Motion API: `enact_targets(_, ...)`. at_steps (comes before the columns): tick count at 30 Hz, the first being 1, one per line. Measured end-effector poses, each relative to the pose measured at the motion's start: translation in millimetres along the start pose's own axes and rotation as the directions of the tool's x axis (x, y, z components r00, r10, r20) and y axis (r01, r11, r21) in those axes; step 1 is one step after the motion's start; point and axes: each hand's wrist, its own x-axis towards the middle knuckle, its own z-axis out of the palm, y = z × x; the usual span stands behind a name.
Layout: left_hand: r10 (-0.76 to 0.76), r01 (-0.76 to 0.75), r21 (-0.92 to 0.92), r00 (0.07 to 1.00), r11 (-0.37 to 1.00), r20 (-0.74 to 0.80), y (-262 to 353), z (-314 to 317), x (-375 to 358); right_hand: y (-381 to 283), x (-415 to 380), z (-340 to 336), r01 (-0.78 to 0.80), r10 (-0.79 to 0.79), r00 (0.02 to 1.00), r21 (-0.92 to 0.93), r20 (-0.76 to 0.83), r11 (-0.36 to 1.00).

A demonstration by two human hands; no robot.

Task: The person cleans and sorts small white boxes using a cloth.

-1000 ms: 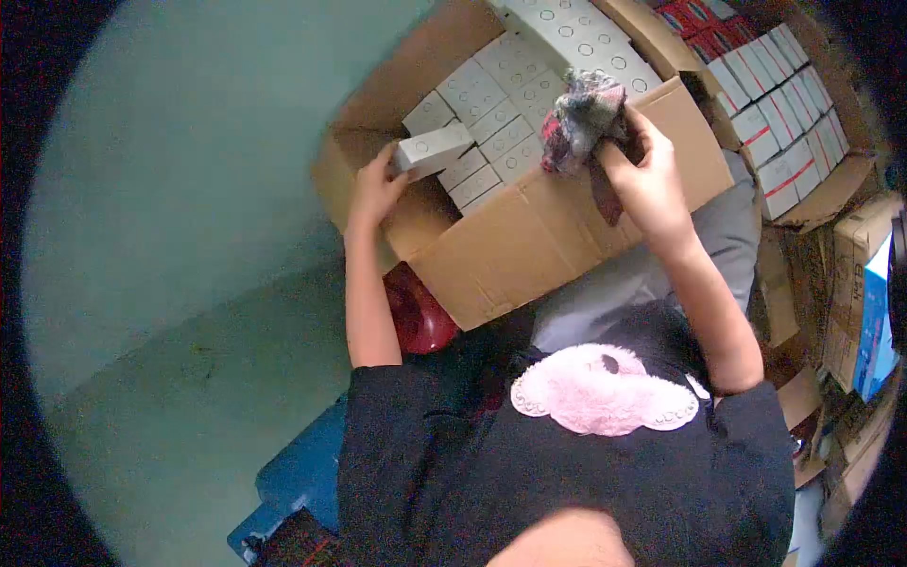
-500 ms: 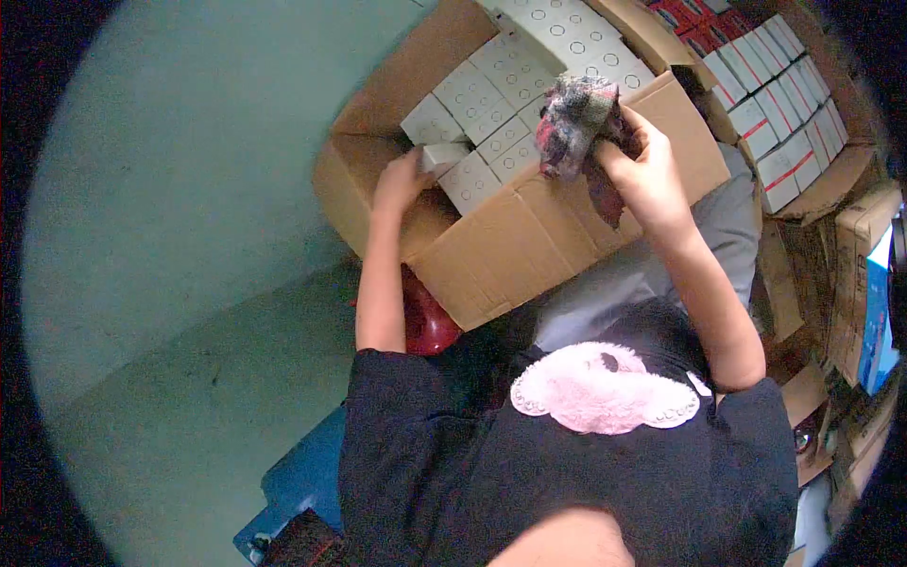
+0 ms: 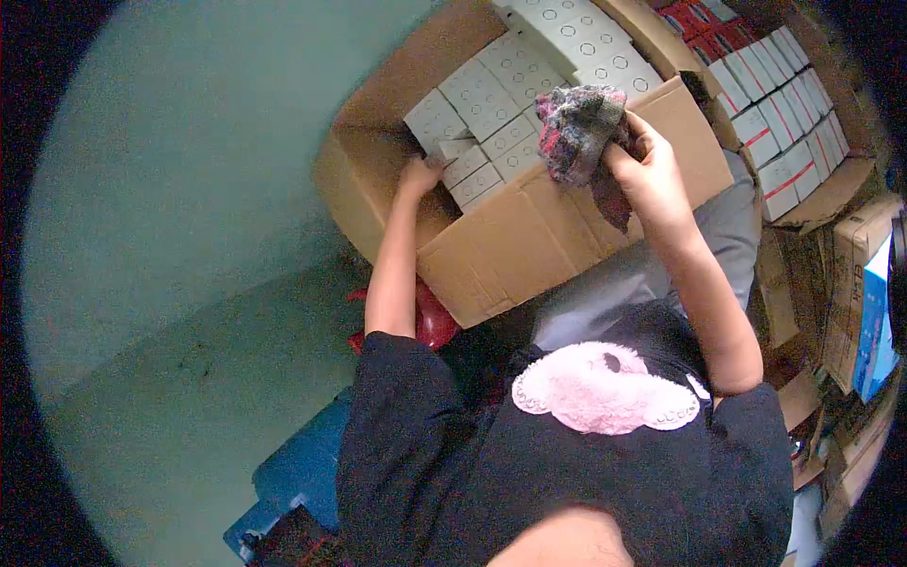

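In the large open cardboard carton (image 3: 529, 241), white boxes (image 3: 510, 71) with printed circles stand packed in rows. My left hand (image 3: 419, 177) is inside the carton's left end, its fingers bent against a small white box (image 3: 458, 149) at the edge of the rows. Its fingertips are partly hidden, so a grip on that box cannot be made out. Over the carton's near wall, my right hand (image 3: 652, 170) pinches a crumpled plaid cloth (image 3: 581, 132) in grey, black and red, with a dark end hanging down.
A second carton (image 3: 827, 194) at the upper right holds white boxes with red stripes and red boxes (image 3: 709, 33). A grey bag (image 3: 605, 293) and a red object (image 3: 433, 317) lie below the main carton. Blue items (image 3: 307, 463) are at the lower left.
My left hand has moved slightly right, and the small white box now sits lower among the rows. My right hand still holds the cloth, a little lower.
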Motion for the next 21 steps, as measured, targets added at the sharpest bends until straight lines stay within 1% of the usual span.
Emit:
enact_targets(1,-0.026,0.028,-0.032,0.998,0.999,0.06,-12.2,10.0,11.3,1.4,-0.6,0.4,0.002,-0.002,1.0,-0.008,0.005,1.0)
enact_targets(4,0.142,-0.133,-0.293,0.99,0.947,0.007,-12.3,18.1,14.4,3.5,-4.1,1.2,0.001,-0.001,1.0,-0.032,0.005,0.999)
enact_targets(7,-0.048,0.045,-0.351,0.999,0.935,-0.001,-13.1,25.1,19.8,1.7,-5.8,5.3,-0.024,0.024,1.0,-0.032,-0.008,0.999)
enact_targets(9,-0.025,0.016,-0.093,0.994,0.996,-0.104,-3.1,27.2,18.4,0.7,-6.6,7.4,-0.04,0.04,0.999,-0.015,-0.007,0.999)
enact_targets(10,-0.006,0.012,0.04,0.988,0.999,-0.151,7.0,24.2,12.9,1.5,-7.4,7.6,-0.035,0.035,0.999,-0.035,-0.005,0.999)
enact_targets(12,0.006,0.014,0.129,0.988,0.992,-0.153,26.9,10.5,-2.8,5.2,-8.3,6.3,-0.025,0.025,1.0,-0.079,-0.002,0.997)
enact_targets(13,0.013,0.013,0.173,0.988,0.985,-0.151,34.4,5.8,-6.6,7.0,-8.0,5.2,-0.037,0.038,0.999,-0.068,0.01,0.997)
enact_targets(15,0.163,-0.123,0.243,0.975,0.962,-0.152,42.6,2.2,-8.5,9.9,-8.4,4.4,-0.067,0.068,0.997,-0.045,0.03,0.997)
enact_targets(16,0.234,-0.187,0.279,0.961,0.942,-0.148,44.8,0.1,-9.6,8.5,-9.1,5.3,-0.079,0.081,0.997,-0.063,0.021,0.995)
enact_targets(18,0.343,-0.286,0.35,0.933,0.892,-0.112,50.1,-9.1,-10.6,4.1,-10.3,8.1,-0.106,0.107,0.994,-0.098,0.005,0.989)
enact_targets(19,0.397,-0.335,0.382,0.913,0.861,-0.093,56.6,-16.0,-11.3,3.1,-10.9,10.1,-0.095,0.095,0.995,-0.091,-0.002,0.991)
enact_targets(21,0.32,-0.301,0.458,0.947,0.837,0.037,71.8,-27.5,-12.3,1.8,-12.2,14.5,-0.075,0.073,0.997,-0.08,-0.022,0.994)
